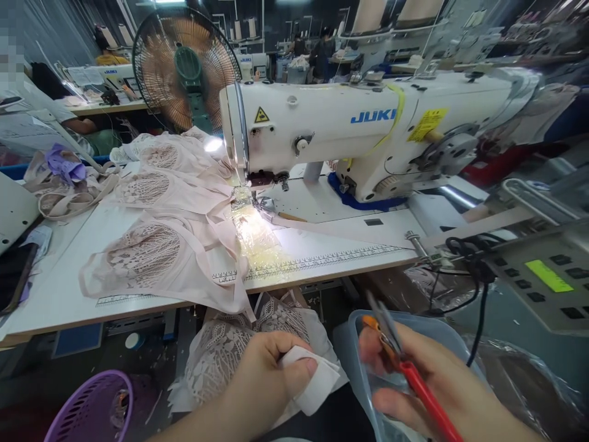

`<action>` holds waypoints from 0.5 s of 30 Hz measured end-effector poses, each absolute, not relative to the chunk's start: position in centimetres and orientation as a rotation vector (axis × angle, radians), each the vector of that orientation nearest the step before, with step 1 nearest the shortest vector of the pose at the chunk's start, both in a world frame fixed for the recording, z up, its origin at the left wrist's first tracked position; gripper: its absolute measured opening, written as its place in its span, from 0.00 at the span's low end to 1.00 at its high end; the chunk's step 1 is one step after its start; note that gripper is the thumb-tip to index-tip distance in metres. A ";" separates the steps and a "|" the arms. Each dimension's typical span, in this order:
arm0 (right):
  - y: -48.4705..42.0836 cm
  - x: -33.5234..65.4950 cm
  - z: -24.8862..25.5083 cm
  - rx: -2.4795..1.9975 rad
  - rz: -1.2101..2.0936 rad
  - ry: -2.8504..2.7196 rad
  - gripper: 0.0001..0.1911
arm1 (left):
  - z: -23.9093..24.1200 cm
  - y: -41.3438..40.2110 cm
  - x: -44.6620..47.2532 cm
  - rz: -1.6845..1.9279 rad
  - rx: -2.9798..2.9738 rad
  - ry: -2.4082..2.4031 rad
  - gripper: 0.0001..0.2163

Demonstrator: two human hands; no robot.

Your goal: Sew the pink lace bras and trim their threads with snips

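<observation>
My left hand is closed, pinching a pale white fabric edge between thumb and fingers. It belongs with, or lies against, a lace bra draped over my lap below the table edge. To the right, my right hand grips scissors with grey blades and orange and red handle parts, blurred by motion. The blades point up and left, apart from the fabric. This hand is over a translucent blue bin.
A white JUKI sewing machine stands on the table, with several pale lace bras left of its needle. A strap band runs right to a metal feeder. A purple basket, a fan and a control box surround me.
</observation>
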State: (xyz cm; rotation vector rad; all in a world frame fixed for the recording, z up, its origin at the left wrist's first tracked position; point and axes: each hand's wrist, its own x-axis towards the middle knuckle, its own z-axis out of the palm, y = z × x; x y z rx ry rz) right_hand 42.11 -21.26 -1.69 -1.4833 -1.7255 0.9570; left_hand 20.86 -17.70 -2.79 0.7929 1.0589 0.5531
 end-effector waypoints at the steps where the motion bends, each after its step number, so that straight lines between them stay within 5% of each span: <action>1: -21.4 41.5 -1.9 -1.430 0.968 -1.724 0.14 | -2.8 -17.7 20.8 0.558 0.811 1.047 0.11; 5: -21.4 39.1 -2.7 -1.347 1.017 -1.726 0.07 | -3.2 -17.9 20.7 0.570 0.912 1.006 0.10; 15: -21.3 38.6 -2.7 -1.394 1.161 -1.727 0.09 | -3.1 -18.0 19.6 0.611 1.208 1.049 0.05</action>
